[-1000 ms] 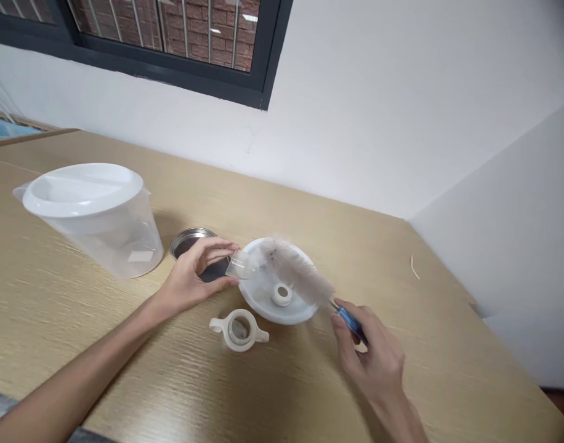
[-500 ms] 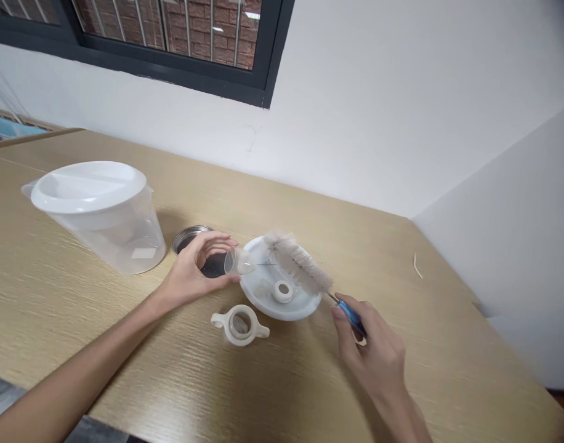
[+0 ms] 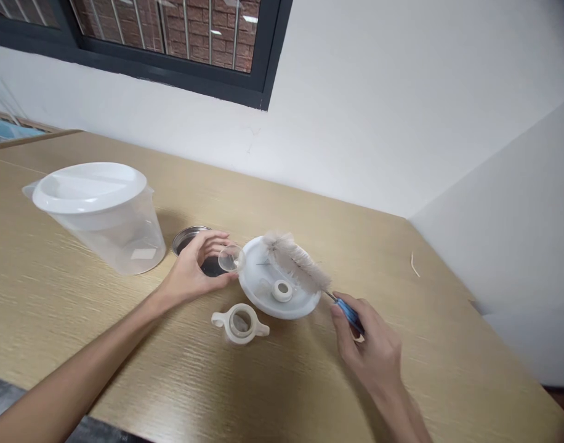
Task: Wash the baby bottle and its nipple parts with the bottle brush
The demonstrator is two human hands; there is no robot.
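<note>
Room: white walls, a dark-framed window (image 3: pixel 166 55) with metal bars and brick beyond it, and a light wood-grain counter (image 3: pixel 310 381) below. Count on the counter: 1 clear plastic pitcher (image 3: pixel 125 243) at far left, capped by 1 white lid (image 3: pixel 88 187); 1 round metal lid (image 3: pixel 187 240), dark inside, just beside the pitcher; 1 white round plastic disc (image 3: pixel 258 289) with 1 raised central collar (image 3: pixel 282 291); 1 white two-handled ring (image 3: pixel 240 323) in front of the disc; 1 thin pale sliver (image 3: pixel 414 264) well off to the right. Nothing legible anywhere; a pale rectangular patch (image 3: pixel 143 253) on the pitcher wall could be a label or a reflection, can't tell. Left hand (image 3: pixel 192 267): reached in from lower left, arm angled up-right, palm turned inward, fingers and thumb curled closed around 1 small clear cup (image 3: pixel 231 259), which is held above the metal lid, just beside the disc rim. Right hand (image 3: pixel 367 351): comes in from lower right, grip closed on the blue handle (image 3: pixel 349 315) of 1 bottle brush (image 3: pixel 297 261). Brush head angles up-left over the disc, near the cup; contact with the disc can't be confirmed.
</note>
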